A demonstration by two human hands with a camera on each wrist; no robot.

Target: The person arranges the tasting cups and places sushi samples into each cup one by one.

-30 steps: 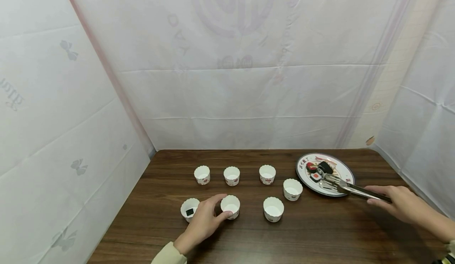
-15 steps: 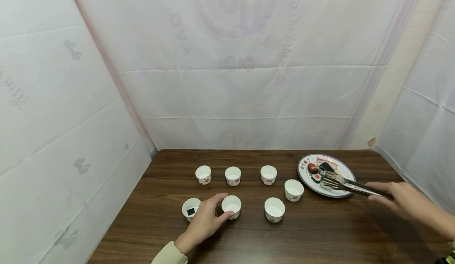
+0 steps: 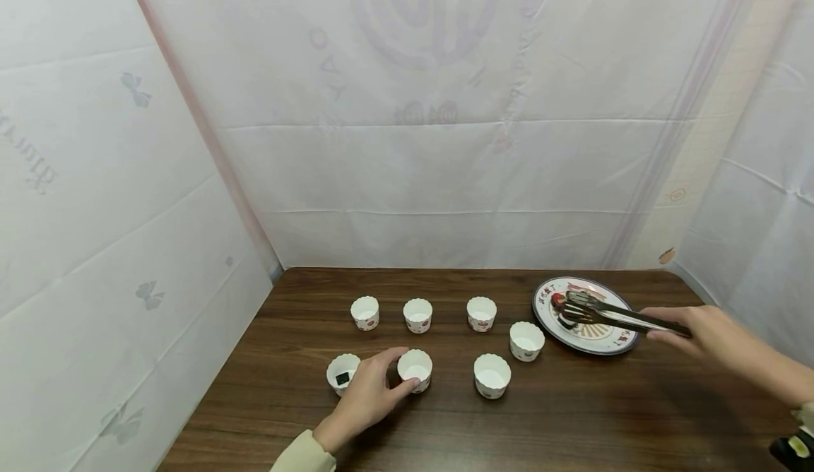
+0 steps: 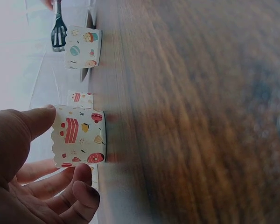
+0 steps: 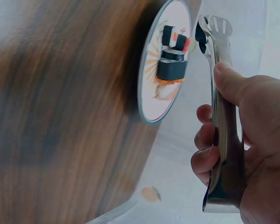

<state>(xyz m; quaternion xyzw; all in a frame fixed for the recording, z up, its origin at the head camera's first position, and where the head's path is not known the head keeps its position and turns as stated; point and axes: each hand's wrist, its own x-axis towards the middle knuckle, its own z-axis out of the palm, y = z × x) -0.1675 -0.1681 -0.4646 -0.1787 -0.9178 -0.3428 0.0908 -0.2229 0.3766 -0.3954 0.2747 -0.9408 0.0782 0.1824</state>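
A person's left hand (image 3: 369,391) grasps a paper cup (image 4: 79,137), with the thumb at its scalloped rim and the fingers curving round the opposite side. This cup stands on the wooden table (image 3: 572,422), well to the left of the plate (image 3: 594,343) and nearer the person than it. The right hand (image 3: 706,327) is clasped round a pair of metal tongs (image 5: 226,135), whose tips sit above the plate, apart from its surface; whether anything is between them cannot be told. Pieces of sushi (image 5: 171,70) rest on the plate in a close cluster.

Six more paper cups stand left of the plate. The nearest cup (image 3: 526,345) is just beside its rim; a front cup (image 3: 492,379) stands farther left and nearer the person. Three back cups (image 3: 417,320) form a loose row to the plate's left. The farthest cup (image 3: 333,372) on that side contains a small dark piece (image 3: 343,378). White cloth (image 3: 445,175) hangs behind the plate.
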